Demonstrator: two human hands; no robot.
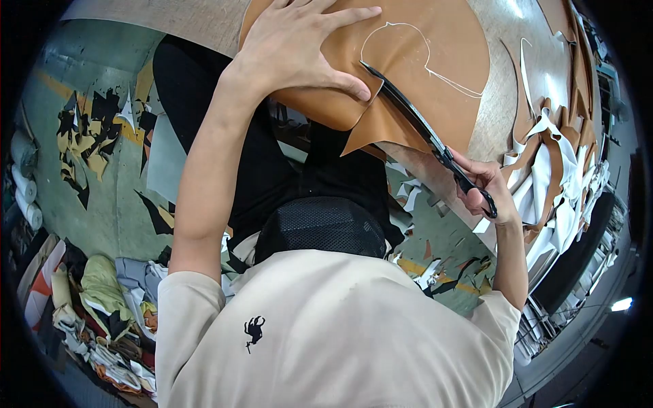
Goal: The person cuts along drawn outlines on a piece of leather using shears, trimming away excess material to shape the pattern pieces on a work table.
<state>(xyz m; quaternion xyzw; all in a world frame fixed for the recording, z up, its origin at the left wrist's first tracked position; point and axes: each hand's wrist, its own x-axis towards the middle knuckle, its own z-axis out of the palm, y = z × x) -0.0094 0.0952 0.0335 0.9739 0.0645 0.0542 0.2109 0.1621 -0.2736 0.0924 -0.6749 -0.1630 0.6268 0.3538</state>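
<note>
Forward, the left hand lies palm-down, fingers wide, on tan sheeting while the right hand grips scissors.

- You are in a cutting workshop for leather-like sheets.
- Black scissors cross a tan sheet with a drawn outline on your worktable, near heaped offcuts.
- Scraps litter the green floor.
- Rolls and piled material line your left.

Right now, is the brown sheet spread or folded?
Spread: the brown sheet lies open on the table, its white outline showing, the left hand resting on it.
</note>
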